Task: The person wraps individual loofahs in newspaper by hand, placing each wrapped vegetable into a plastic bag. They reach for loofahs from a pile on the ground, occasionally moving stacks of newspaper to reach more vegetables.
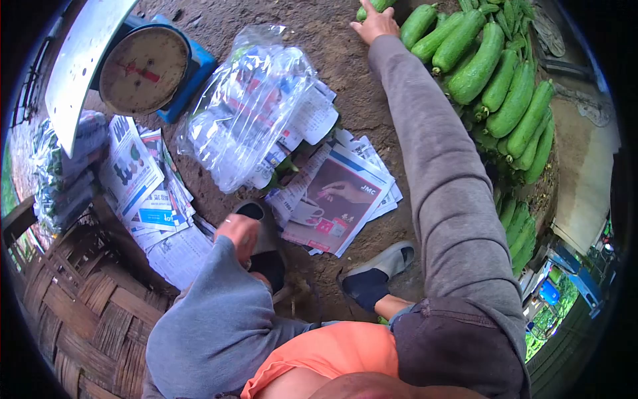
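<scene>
My right hand (379, 25) is stretched far out to the top edge, its fingers around the end of a long green gourd (376, 6), part of which is cut off by the frame. Beside it lies a pile of similar green gourds (488, 63). My left hand (240, 233), wearing a ring, rests near my left knee above a shoe. Its fingers are loosely curled and I see nothing in them. Between the hands lie newspaper sheets (342, 199) and a clear plastic bag (249, 110) with newspaper-wrapped bundles; bits of green show beneath it.
A blue scale (189, 70) with a round, dirty pan (144, 70) stands at the upper left. More newspapers (143, 179) and another packed plastic bag (70, 173) lie at the left, beside a woven basket (100, 299). My shoes (392, 259) are on bare earth.
</scene>
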`<act>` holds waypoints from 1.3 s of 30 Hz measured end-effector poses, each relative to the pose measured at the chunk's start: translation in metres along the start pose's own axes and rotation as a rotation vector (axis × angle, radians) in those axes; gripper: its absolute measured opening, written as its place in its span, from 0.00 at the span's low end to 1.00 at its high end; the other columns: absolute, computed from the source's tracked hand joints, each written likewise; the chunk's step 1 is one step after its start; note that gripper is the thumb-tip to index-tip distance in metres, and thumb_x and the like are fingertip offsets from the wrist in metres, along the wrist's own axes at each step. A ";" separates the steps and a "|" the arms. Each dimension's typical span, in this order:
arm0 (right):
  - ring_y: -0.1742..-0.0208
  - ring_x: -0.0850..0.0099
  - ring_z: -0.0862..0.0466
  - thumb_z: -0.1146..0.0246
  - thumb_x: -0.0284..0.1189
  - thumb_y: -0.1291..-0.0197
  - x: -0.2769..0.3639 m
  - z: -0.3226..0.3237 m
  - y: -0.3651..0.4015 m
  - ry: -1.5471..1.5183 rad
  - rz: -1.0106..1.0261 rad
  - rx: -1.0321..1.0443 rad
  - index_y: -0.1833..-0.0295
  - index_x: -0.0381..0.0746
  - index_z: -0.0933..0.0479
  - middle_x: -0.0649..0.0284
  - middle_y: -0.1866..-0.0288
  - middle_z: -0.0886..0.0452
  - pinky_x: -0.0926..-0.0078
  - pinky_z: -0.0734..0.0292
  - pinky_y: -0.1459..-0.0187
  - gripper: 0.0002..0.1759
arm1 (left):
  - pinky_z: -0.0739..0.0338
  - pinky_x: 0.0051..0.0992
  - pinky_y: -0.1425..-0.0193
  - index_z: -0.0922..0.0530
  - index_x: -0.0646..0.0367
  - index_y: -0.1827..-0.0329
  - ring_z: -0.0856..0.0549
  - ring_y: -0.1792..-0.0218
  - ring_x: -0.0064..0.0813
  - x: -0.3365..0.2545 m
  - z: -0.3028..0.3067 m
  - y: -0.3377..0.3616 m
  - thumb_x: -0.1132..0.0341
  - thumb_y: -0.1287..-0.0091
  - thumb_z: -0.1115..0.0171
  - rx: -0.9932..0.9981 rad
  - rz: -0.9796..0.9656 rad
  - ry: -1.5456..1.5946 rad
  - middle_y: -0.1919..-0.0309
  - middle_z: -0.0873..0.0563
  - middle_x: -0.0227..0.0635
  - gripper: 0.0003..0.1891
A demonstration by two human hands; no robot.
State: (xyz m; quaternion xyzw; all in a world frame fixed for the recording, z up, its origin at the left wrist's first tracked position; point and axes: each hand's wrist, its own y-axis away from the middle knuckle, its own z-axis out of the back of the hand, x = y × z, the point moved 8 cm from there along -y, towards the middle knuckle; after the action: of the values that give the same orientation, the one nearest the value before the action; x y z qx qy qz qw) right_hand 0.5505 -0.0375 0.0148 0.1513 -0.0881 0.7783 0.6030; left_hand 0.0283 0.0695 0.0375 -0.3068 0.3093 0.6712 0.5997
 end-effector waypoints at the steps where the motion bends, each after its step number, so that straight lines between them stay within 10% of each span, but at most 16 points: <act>1: 0.35 0.44 0.29 0.30 0.36 0.49 -0.004 -0.003 -0.002 -0.007 0.020 -0.007 0.31 0.56 0.31 0.39 0.25 0.46 0.57 0.31 0.35 0.36 | 0.24 0.31 0.60 0.24 0.57 0.56 0.20 0.57 0.35 -0.016 -0.015 0.001 0.73 0.47 0.34 0.142 -0.179 -0.040 0.61 0.21 0.36 0.15; 5: 0.46 0.55 0.20 0.37 0.32 0.42 -0.027 0.038 0.012 -0.512 0.117 -0.302 0.34 0.48 0.29 0.45 0.42 0.24 0.61 0.23 0.46 0.28 | 0.28 0.36 0.46 0.23 0.55 0.55 0.23 0.48 0.37 -0.031 -0.072 -0.006 0.66 0.43 0.41 0.542 -0.468 -0.091 0.53 0.20 0.35 0.12; 7: 0.57 0.64 0.18 0.41 0.32 0.39 -0.030 0.079 0.071 -1.281 -0.351 -0.080 0.38 0.44 0.27 0.54 0.56 0.18 0.67 0.21 0.56 0.22 | 0.31 0.40 0.37 0.22 0.54 0.56 0.27 0.37 0.38 -0.031 -0.098 -0.005 0.65 0.40 0.45 0.641 -0.600 -0.218 0.41 0.24 0.36 0.11; 9: 0.52 0.67 0.19 0.44 0.36 0.35 -0.073 0.108 0.105 -1.600 -0.085 0.116 0.42 0.45 0.25 0.58 0.50 0.19 0.64 0.24 0.51 0.17 | 0.38 0.50 0.30 0.22 0.52 0.51 0.37 0.28 0.39 -0.035 -0.113 -0.013 0.65 0.39 0.44 0.759 -0.598 -0.317 0.32 0.32 0.36 0.14; 11: 0.50 0.60 0.16 0.49 0.44 0.33 -0.081 0.180 0.181 -1.335 -0.148 0.056 0.38 0.36 0.28 0.44 0.45 0.20 0.64 0.20 0.50 0.26 | 0.43 0.52 0.27 0.28 0.45 0.34 0.44 0.23 0.38 -0.034 -0.126 -0.017 0.65 0.42 0.39 0.740 -0.625 -0.452 0.24 0.42 0.33 0.28; 15: 0.68 0.75 0.20 0.50 0.51 0.33 -0.115 0.267 0.296 -1.030 -0.272 -0.171 0.45 0.39 0.22 0.62 0.57 0.15 0.78 0.30 0.72 0.27 | 0.44 0.52 0.26 0.32 0.45 0.30 0.49 0.22 0.39 -0.037 -0.128 -0.026 0.62 0.46 0.34 0.812 -0.536 -0.522 0.22 0.47 0.31 0.36; 19: 0.72 0.71 0.16 0.44 0.49 0.36 -0.076 0.209 0.333 -0.307 -0.328 0.240 0.52 0.38 0.18 0.60 0.66 0.14 0.71 0.23 0.71 0.25 | 0.43 0.54 0.28 0.32 0.45 0.29 0.46 0.23 0.41 -0.040 -0.132 -0.023 0.63 0.40 0.41 0.786 -0.547 -0.529 0.22 0.47 0.33 0.32; 22: 0.70 0.55 0.14 0.40 0.54 0.46 -0.027 0.109 0.338 0.245 0.033 0.362 0.69 0.38 0.16 0.49 0.75 0.17 0.62 0.19 0.66 0.28 | 0.44 0.54 0.27 0.32 0.44 0.29 0.47 0.23 0.43 -0.035 -0.143 -0.019 0.63 0.39 0.43 0.697 -0.586 -0.552 0.22 0.47 0.35 0.30; 28: 0.58 0.56 0.15 0.32 0.60 0.54 0.020 -0.028 0.376 0.201 0.181 0.590 0.62 0.40 0.18 0.54 0.64 0.15 0.56 0.21 0.58 0.32 | 0.45 0.56 0.26 0.20 0.52 0.45 0.41 0.26 0.49 -0.026 -0.147 -0.012 0.66 0.43 0.41 0.708 -0.567 -0.393 0.28 0.36 0.41 0.21; 32: 0.42 0.60 0.27 0.25 0.49 0.61 -0.003 -0.012 0.408 0.006 0.303 0.511 0.43 0.43 0.23 0.60 0.46 0.25 0.60 0.28 0.46 0.38 | 0.40 0.53 0.29 0.17 0.55 0.59 0.32 0.32 0.46 -0.030 -0.132 -0.013 0.66 0.41 0.44 0.629 -0.539 -0.314 0.40 0.25 0.40 0.11; 39: 0.41 0.58 0.26 0.24 0.36 0.59 -0.070 -0.003 0.460 -0.149 0.282 0.341 0.34 0.44 0.31 0.57 0.43 0.25 0.61 0.31 0.40 0.42 | 0.28 0.35 0.51 0.20 0.53 0.68 0.21 0.52 0.34 -0.034 -0.099 -0.019 0.64 0.45 0.34 0.409 -0.405 -0.146 0.64 0.18 0.28 0.06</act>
State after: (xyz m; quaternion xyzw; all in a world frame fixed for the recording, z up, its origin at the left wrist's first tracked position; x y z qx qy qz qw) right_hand 0.1222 -0.2184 0.0091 0.2943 -0.0201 0.8450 0.4460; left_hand 0.0549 -0.0274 0.0013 -0.1860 0.3267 0.4822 0.7913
